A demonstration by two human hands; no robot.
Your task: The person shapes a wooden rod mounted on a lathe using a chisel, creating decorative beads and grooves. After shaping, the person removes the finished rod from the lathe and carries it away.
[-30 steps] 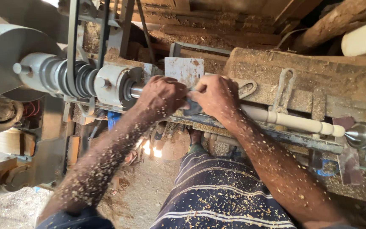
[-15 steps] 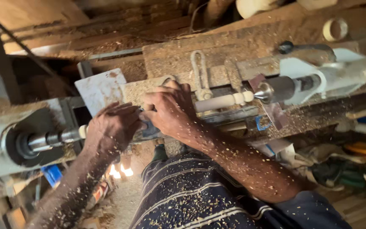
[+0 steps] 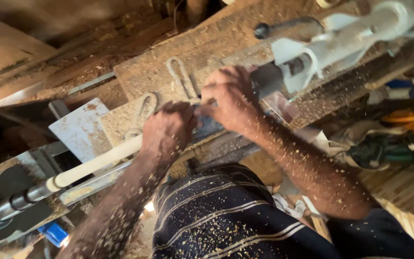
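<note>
My left hand and right hand sit close together, both closed over a tool I can't see, pressed to the pale round wooden spindle mounted across the sawdust-covered lathe desk. I'd keep both wrists low and steady. The white metal tailstock crowds my right; leftward there's open spindle.

cream wooden rod, navy white-striped shirt, blue clamp

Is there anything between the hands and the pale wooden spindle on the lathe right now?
Nothing visible. The left hand lies directly over the pale spindle, and the right hand rests beside it near the tailstock. Whether a tool is held between them cannot be told.
</note>
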